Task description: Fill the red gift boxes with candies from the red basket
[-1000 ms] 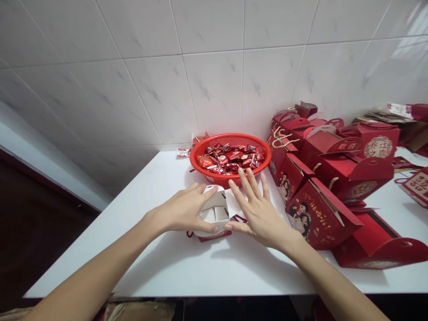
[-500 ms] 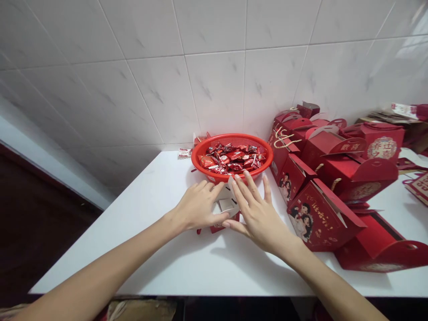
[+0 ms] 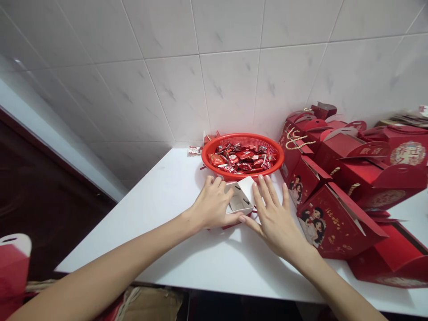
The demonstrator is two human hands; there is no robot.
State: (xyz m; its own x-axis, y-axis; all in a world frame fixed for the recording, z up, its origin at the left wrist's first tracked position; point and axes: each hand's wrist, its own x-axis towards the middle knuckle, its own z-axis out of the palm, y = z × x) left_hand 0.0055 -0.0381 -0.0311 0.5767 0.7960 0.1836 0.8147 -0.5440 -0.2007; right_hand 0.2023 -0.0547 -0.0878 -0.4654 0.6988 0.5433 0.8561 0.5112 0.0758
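A small box (image 3: 238,202) with a white inside stands open-topped on the white table, in front of the red basket (image 3: 207,162) of wrapped sweets (image 3: 245,154). My left hand (image 3: 214,205) grips the box's left side, its fingers curled at the rim and its thumb along the front. On the right, my right hand (image 3: 272,209) has its fingers spread, with the fingertips against the white flap (image 3: 248,186) folded outward. The tip of its thumb is at the box's front corner, near my left thumb. Most of the box's red outside is hidden by my hands.
Several red gift boxes (image 3: 341,223) with cord or cut-out handles crowd the right side of the white table (image 3: 160,200). A tiled wall (image 3: 230,89) rises behind. A red box piece (image 3: 13,267) shows at lower left, and brown cardboard (image 3: 152,303) lies below the table's front edge.
The view has turned to the left, so things appear farther right. The box's right flap now lies outward under my right fingertips, and its inside shows more. A red piece has appeared at lower left.
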